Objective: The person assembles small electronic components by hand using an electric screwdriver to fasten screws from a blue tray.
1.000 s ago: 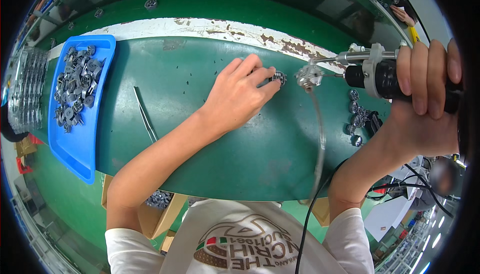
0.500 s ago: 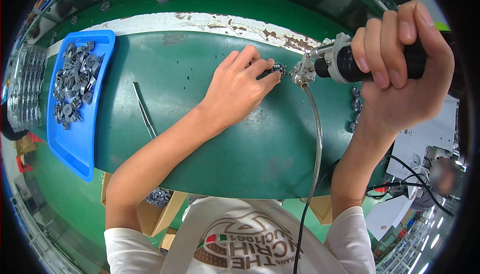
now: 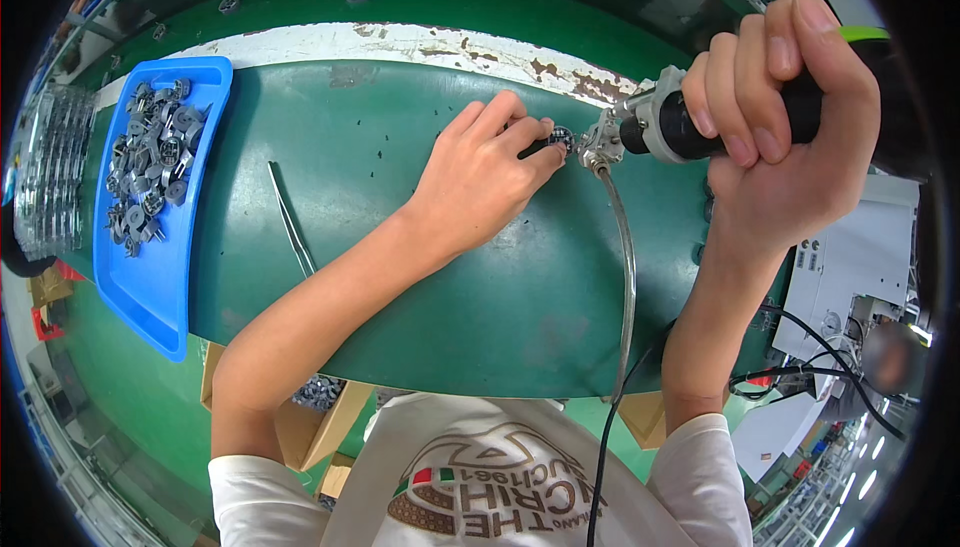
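Note:
My left hand [image 3: 487, 172] is closed, thumb and fingers pinching a small round dark part with a gridded face [image 3: 561, 139] above the green work mat. In my right hand [image 3: 790, 117] is a black power screwdriver [image 3: 690, 127], held sideways with the fingers wrapped round its body. Its metal nose [image 3: 602, 139] points left and sits right against the part's face, or very close; I cannot tell whether they touch. A clear hose [image 3: 627, 277] runs down from the nose. The screw tip is too small to make out.
A blue tray [image 3: 205, 137] at the left holds many grey round parts. Tweezers [image 3: 290, 219] lie on the green mat [image 3: 480, 317]. Stacked clear plastic trays [image 3: 52, 172] stand far left. Beyond the white ledge [image 3: 330, 44], round parts ride a green belt [image 3: 440, 2]. A cardboard box [image 3: 330, 427] sits below.
My right hand and the screwdriver have shifted slightly left, and my wrist now covers most of the round parts at the mat's right. Parts on the belt have moved right. My left hand stays put.

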Action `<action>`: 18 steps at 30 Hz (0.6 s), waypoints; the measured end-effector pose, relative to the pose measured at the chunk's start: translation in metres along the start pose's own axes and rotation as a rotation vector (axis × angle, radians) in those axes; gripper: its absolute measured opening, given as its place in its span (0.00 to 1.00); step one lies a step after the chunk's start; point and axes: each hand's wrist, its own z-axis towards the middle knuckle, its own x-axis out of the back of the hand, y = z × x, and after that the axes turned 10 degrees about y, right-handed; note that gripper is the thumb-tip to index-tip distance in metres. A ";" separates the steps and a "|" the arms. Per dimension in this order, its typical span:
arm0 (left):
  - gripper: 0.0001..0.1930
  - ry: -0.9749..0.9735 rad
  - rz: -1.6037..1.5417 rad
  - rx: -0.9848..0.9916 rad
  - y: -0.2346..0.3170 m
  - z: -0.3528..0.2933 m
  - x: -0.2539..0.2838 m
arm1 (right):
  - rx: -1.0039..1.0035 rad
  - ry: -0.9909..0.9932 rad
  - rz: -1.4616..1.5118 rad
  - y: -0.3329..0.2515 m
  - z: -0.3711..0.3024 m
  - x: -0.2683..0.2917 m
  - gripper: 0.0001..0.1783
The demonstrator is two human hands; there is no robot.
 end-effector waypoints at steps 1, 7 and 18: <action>0.08 -0.003 -0.003 0.005 -0.001 -0.001 0.001 | 0.009 0.010 -0.008 0.003 0.000 -0.002 0.16; 0.08 -0.015 -0.002 0.021 0.001 0.000 0.001 | 0.009 0.043 -0.039 0.008 0.004 -0.006 0.19; 0.07 -0.025 0.021 0.019 0.001 0.002 0.007 | 0.306 0.122 -0.078 -0.015 -0.010 0.000 0.11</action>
